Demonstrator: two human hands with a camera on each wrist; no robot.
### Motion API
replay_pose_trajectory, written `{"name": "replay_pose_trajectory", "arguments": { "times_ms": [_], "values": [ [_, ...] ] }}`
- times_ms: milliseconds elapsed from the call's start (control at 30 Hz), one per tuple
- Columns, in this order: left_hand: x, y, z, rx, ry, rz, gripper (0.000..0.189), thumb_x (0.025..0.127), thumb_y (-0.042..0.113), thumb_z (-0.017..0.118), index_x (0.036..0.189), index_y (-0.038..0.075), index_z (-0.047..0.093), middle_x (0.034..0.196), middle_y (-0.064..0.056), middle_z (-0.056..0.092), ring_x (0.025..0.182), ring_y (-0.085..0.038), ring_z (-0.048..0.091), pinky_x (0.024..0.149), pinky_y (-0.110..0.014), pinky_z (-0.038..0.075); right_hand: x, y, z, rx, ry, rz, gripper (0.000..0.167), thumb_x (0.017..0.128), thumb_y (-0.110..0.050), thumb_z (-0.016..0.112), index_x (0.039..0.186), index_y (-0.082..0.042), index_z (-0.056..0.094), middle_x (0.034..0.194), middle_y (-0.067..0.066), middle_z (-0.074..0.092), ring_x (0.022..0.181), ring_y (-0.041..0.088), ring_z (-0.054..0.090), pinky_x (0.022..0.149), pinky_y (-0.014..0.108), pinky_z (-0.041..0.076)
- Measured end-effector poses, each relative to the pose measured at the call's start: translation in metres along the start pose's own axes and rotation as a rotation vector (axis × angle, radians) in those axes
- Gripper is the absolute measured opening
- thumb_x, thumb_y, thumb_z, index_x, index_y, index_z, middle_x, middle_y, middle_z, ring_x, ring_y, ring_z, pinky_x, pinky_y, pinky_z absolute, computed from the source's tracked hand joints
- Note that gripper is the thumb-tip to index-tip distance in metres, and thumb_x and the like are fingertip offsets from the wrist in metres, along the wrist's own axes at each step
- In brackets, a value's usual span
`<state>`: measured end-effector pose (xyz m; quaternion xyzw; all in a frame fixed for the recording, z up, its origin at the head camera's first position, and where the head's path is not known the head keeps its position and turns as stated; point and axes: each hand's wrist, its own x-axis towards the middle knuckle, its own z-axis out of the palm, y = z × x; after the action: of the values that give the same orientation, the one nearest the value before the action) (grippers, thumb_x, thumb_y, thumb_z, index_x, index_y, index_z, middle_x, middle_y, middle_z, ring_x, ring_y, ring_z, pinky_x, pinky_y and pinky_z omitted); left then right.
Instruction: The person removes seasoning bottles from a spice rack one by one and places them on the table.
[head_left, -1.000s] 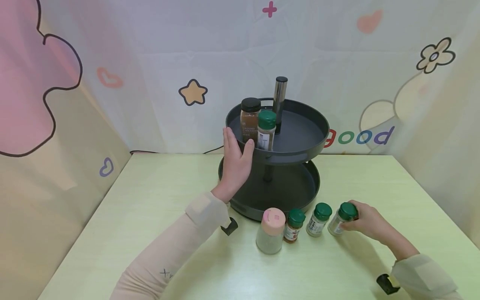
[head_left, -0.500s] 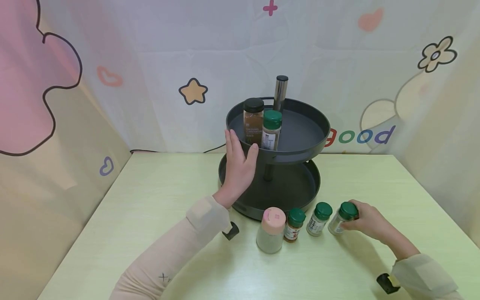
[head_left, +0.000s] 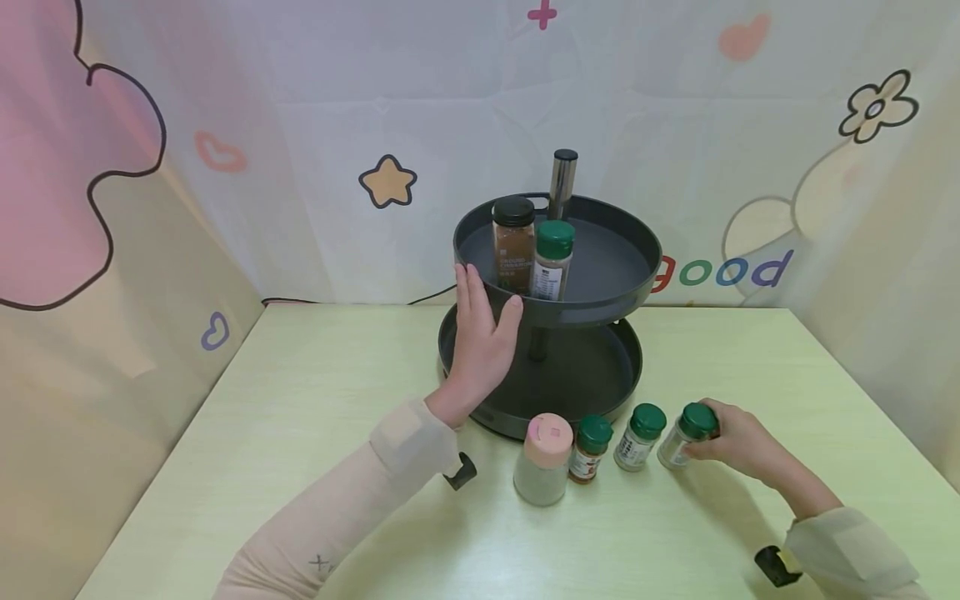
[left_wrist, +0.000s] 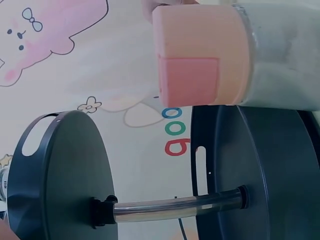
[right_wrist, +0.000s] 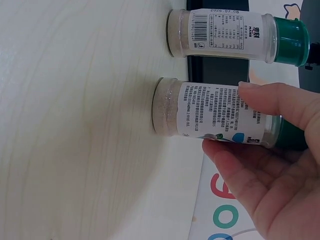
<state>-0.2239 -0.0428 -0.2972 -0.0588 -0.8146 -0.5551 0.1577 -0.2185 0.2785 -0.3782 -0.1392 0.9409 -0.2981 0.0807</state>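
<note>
Pinching the rightmost green-capped jar (head_left: 681, 443), the right hand (head_left: 744, 443) could knock the neighbouring jar (head_left: 636, 450) by swinging inward. Fingers straight against the upper tray (head_left: 585, 314), the left hand (head_left: 482, 346) could topple the cinnamon bottle (head_left: 514, 254) by pushing abruptly.

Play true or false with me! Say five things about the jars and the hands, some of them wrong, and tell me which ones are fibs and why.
1. The right hand holds a green-capped jar. True.
2. The left hand holds a jar too. False: it rests against the upper tray.
3. The black-capped jar stands in the upper tray. True.
4. The pink-capped jar stands in the upper tray. False: it stands on the table.
5. Two jars show in the upper tray. True.
</note>
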Motion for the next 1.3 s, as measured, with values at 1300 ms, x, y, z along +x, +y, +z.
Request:
{"name": "replay_pose_trajectory", "arguments": {
  "times_ms": [1300],
  "values": [
    [0.064,-0.024,-0.015,-0.066,0.037,-0.065,0.059,0.093,0.030,0.025,0.143,0.016,-0.002,0.150,0.007,-0.004,0.137,-0.008,-0.002,0.112,-0.031,0.006,0.000,-0.001,-0.003,-0.009,-0.021,-0.010,0.042,0.069,-0.018,0.072,0.100,0.002,0.052,0.094,0.017,0.062,0.084,0.025,0.057,0.071,0.043,0.049]
  ]
}}
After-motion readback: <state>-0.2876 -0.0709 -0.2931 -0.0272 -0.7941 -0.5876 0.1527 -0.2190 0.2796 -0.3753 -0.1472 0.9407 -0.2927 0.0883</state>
